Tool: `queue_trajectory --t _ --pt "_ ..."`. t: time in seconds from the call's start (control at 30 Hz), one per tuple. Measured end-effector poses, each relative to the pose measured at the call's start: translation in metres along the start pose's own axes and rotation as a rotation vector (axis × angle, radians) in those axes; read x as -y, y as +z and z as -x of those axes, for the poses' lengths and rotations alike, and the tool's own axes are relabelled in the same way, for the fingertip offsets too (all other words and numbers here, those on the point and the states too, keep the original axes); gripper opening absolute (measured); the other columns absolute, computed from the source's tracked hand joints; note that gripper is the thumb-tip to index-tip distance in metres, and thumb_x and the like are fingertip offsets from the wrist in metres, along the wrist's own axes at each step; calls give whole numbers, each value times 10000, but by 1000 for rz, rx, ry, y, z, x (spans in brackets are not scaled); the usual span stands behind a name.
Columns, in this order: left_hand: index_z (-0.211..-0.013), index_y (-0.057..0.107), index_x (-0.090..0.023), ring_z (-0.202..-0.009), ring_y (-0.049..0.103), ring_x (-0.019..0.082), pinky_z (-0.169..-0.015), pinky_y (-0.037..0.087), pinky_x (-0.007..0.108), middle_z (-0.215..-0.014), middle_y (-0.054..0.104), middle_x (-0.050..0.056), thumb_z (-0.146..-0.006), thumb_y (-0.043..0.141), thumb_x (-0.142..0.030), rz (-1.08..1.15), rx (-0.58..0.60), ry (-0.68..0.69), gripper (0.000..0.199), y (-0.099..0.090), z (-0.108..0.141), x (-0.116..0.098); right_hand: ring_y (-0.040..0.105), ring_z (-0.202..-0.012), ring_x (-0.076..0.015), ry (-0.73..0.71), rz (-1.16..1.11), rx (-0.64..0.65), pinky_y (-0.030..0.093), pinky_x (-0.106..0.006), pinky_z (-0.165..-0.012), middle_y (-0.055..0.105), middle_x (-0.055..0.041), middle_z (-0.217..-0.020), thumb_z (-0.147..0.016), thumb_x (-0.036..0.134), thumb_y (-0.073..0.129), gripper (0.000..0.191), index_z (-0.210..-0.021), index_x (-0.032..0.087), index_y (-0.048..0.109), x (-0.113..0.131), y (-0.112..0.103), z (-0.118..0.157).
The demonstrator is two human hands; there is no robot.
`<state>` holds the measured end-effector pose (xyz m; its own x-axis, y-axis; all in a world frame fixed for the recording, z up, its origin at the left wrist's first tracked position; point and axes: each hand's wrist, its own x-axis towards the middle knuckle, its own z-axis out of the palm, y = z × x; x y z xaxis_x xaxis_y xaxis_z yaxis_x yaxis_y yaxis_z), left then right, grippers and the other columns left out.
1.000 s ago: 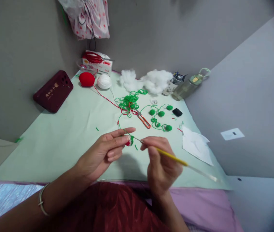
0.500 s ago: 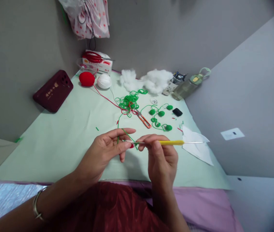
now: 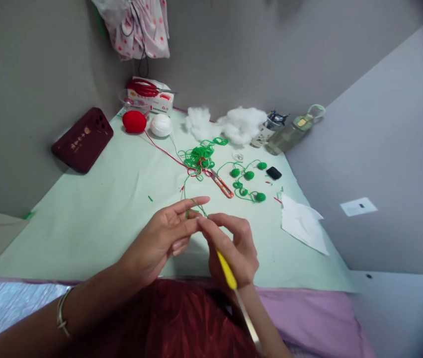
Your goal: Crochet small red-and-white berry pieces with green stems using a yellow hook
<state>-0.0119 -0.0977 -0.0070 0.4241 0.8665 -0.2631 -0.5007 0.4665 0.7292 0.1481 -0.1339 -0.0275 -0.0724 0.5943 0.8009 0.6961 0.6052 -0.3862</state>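
Observation:
My left hand (image 3: 162,233) pinches at its thumb tip, where a small crocheted piece is almost wholly hidden; green yarn (image 3: 196,203) runs over its raised index finger. Against that thumb, my right hand (image 3: 233,248) has its thumb and index fingertips closed. The yellow-handled crochet hook (image 3: 226,269) rests in my right hand, its metal end pointing down toward my wrist. Beyond the hands lie a tangle of green yarn (image 3: 199,155), orange thread snips (image 3: 221,184) and several small green crocheted balls (image 3: 249,175).
Red (image 3: 134,122) and white yarn balls (image 3: 161,125) sit at the back left, near a propped dark red phone (image 3: 83,140). White stuffing (image 3: 241,125), a pen cup (image 3: 262,135) and a bottle (image 3: 289,136) stand behind. White paper (image 3: 302,223) lies right.
My right hand has moved left to my left thumb, and the hook has swung from level to pointing down toward my wrist. The red bit at my left fingertips is now hidden.

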Motion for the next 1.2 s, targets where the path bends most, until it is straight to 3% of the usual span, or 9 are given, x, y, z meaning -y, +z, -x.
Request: queue_trajectory --t 0.1,0.2,0.4,0.53,0.7,0.83,0.97,1.1,1.2 --pt "-1188 795 -146 -449 236 -33 -411 236 109 -754 616 -33 -863 836 -189 101 39 -73 330 -2 -4 -5 697 -814 -175 233 -311 -57 604 -335 -707 745 -43 -916 -1020 124 565 247 -1081 255 764 -2 -2 -7" --pt "-1177 802 -181 -440 278 -34 -407 239 115 -774 634 -31 -855 851 -199 97 69 -51 326 0 -5 -5 664 -728 -164 365 -511 -83 581 -335 -660 715 -23 -836 -1036 175 551 221 -987 243 756 -4 -3 -16" --pt "-1192 802 -241 -447 388 -16 -417 307 131 -833 680 -26 -801 902 -227 -20 6 55 404 3 -2 4 725 -880 -186 218 -272 14 616 -348 -747 770 -42 -971 -991 108 622 249 -1115 269 766 -2 0 -11" --pt "-1147 818 -178 -430 290 -29 -396 242 121 -755 635 -28 -822 875 -226 71 50 -52 333 1 -4 0 722 -906 -191 70 -121 18 611 -350 -755 774 -64 -1039 -970 86 651 293 -1152 275 781 -2 -3 -7" --pt "-1073 836 -170 -455 285 -21 -414 249 132 -769 631 -20 -823 853 -176 88 21 -22 251 -1 -7 -4 654 -717 -158 392 -480 -87 560 -327 -651 722 -18 -813 -1024 180 589 202 -992 246 776 -5 -6 -17" --pt "-1139 827 -232 -486 431 26 -477 347 180 -738 639 -34 -842 859 -246 -64 48 56 300 0 -4 1 704 -822 -179 386 -522 4 587 -335 -694 781 -37 -915 -1004 214 638 158 -980 250 789 -6 -2 -19" --pt "-1109 847 -248 -571 545 52 -632 445 209 -753 668 -29 -885 823 -267 -136 40 109 226 0 -2 2 670 -712 -152 477 -583 -32 579 -320 -658 754 -27 -854 -1016 227 623 161 -978 234 779 -8 -2 -16" --pt "-1084 853 -260 -650 586 77 -668 463 216 -818 700 -14 -860 845 -276 -130 25 136 224 -2 -2 0 695 -713 -146 544 -721 -19 594 -320 -670 762 -39 -906 -1049 261 568 193 -995 218 749 -8 -6 -15" --pt "-1089 846 -253 -654 579 85 -665 466 222 -813 695 -12 -859 846 -284 -154 -6 143 232 -3 -1 0 705 -730 -147 496 -646 -15 601 -324 -684 765 -34 -921 -1056 215 537 207 -1015 225 739 -4 -9 -15"
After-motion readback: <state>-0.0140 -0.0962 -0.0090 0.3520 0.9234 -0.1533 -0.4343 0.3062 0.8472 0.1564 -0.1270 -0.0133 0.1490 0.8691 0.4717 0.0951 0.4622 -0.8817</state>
